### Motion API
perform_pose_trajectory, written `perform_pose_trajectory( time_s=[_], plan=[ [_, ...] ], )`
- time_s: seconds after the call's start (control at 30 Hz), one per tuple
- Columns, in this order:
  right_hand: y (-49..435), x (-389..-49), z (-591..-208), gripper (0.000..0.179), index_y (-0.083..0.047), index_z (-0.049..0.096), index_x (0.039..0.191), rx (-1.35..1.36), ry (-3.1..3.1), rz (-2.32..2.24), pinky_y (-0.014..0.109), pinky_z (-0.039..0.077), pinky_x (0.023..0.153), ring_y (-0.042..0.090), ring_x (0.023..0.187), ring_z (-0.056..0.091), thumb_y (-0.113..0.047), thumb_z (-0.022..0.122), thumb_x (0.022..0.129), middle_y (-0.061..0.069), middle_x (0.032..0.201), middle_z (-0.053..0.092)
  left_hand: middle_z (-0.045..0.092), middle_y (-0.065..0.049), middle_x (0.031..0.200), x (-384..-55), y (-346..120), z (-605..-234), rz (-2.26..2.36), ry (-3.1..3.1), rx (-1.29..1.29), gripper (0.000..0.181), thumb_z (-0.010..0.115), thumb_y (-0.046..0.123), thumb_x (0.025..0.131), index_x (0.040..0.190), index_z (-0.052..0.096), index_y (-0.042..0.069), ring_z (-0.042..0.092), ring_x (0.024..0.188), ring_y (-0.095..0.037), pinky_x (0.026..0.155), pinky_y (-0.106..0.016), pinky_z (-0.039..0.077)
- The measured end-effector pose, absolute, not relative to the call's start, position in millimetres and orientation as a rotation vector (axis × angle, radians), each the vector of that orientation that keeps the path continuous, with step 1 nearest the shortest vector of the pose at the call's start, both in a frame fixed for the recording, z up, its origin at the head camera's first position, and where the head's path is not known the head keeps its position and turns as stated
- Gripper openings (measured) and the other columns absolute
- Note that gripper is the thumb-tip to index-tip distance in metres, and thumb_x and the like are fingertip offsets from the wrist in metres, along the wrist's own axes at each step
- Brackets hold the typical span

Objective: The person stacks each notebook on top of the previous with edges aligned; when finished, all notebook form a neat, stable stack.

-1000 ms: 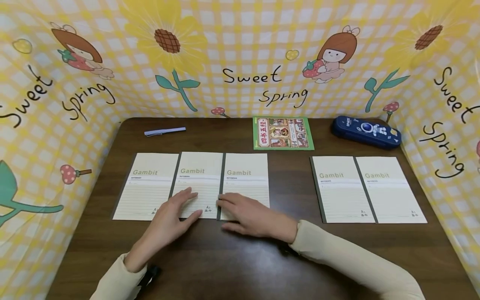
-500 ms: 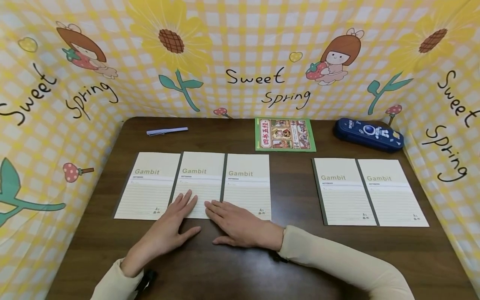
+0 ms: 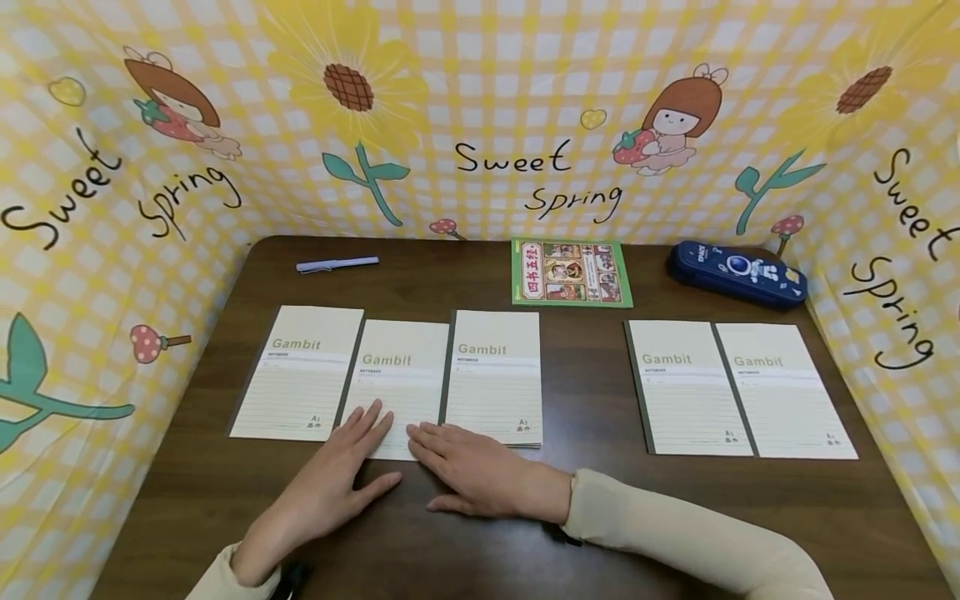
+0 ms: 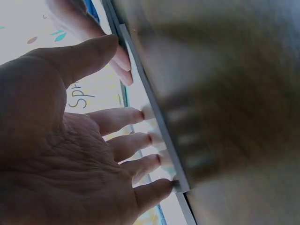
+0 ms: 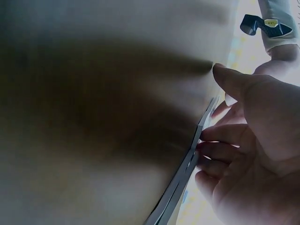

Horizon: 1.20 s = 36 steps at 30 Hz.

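Observation:
A cream Gambit notebook (image 3: 401, 379) with a dark spine lies flat between two others, a little nearer the front than they are. The fingertips of my left hand (image 3: 326, 475) rest on its lower left part, fingers straight. Those of my right hand (image 3: 480, 471), also extended, press its lower right corner, and that hand overlaps the corner of the right neighbour notebook (image 3: 495, 375). To the left lies another notebook (image 3: 300, 375). In the left wrist view, the left hand's fingertips (image 4: 157, 161) touch the cover; the notebook edges (image 5: 190, 159) show beside the fingers in the right wrist view.
Two more Gambit notebooks (image 3: 682, 392) (image 3: 780, 392) lie side by side at the right. Along the back are a lilac pen (image 3: 337, 264), a green-bordered picture book (image 3: 572, 272) and a navy pencil case (image 3: 738, 273). A yellow checked cloth (image 3: 495, 92) surrounds the table (image 3: 585, 367).
Both hands have moved toward the front, and the middle notebook has slid with them, out of line with its neighbours. The right hand earlier shifted left from the right neighbour onto it.

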State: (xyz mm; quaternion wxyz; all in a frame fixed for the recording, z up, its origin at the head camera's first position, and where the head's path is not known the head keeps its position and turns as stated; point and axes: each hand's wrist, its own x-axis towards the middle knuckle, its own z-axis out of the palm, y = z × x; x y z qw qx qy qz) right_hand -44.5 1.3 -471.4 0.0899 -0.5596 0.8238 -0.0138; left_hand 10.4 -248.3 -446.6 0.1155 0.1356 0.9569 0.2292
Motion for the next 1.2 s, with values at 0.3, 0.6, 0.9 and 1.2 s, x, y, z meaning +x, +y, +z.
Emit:
perform_pose_trajectory(
  time_s=[0.3,0.6,0.9,1.2],
  plan=[
    [5.4,-39.1,-467.9,0.076,-0.008,0.032,0.164,-1.682,2.407,-0.129,0.033,0.031,0.129,0.021,0.16,0.03,-0.056,0.047,0.107,0.009,0.174,0.026,0.033,-0.017,0.17,20.3,-245.7,-444.8,0.718,2.806,0.351,0.072,0.07,0.042,0.1,0.157,0.046,0.007,0.029,0.157,-0.046,0.117,-0.068,0.037],
    [18.2,-44.2,-461.7,0.058,-0.008,0.048,0.156,-1.406,2.285,-0.762,0.031,0.048,0.116,0.014,0.143,0.055,-0.042,0.054,0.109,0.005,0.158,0.054,0.071,-0.017,0.132,12.8,-253.7,-444.9,0.945,2.964,0.214,0.042,0.072,0.027,0.1,0.135,0.068,0.003,0.068,0.12,-0.039,0.099,-0.057,0.055],
    [34.7,-43.9,-463.9,0.041,-0.004,0.066,0.139,-0.751,1.943,-1.29,0.017,0.057,0.093,0.017,0.12,0.073,-0.026,0.067,0.104,0.009,0.139,0.071,0.074,-0.013,0.099,13.9,-266.3,-438.3,0.991,3.014,-0.109,0.034,0.069,0.027,0.102,0.115,0.075,-0.003,0.073,0.086,-0.021,0.074,-0.033,0.062],
    [34.5,-40.7,-460.8,0.047,0.007,0.059,0.143,-0.313,1.58,-1.538,0.032,0.06,0.097,0.032,0.124,0.069,-0.013,0.067,0.101,0.022,0.143,0.064,0.078,-0.013,0.098,13.5,-267.0,-436.3,0.979,2.967,-0.222,0.04,0.064,0.032,0.104,0.118,0.075,-0.004,0.075,0.084,-0.021,0.072,-0.031,0.061]
  ],
)
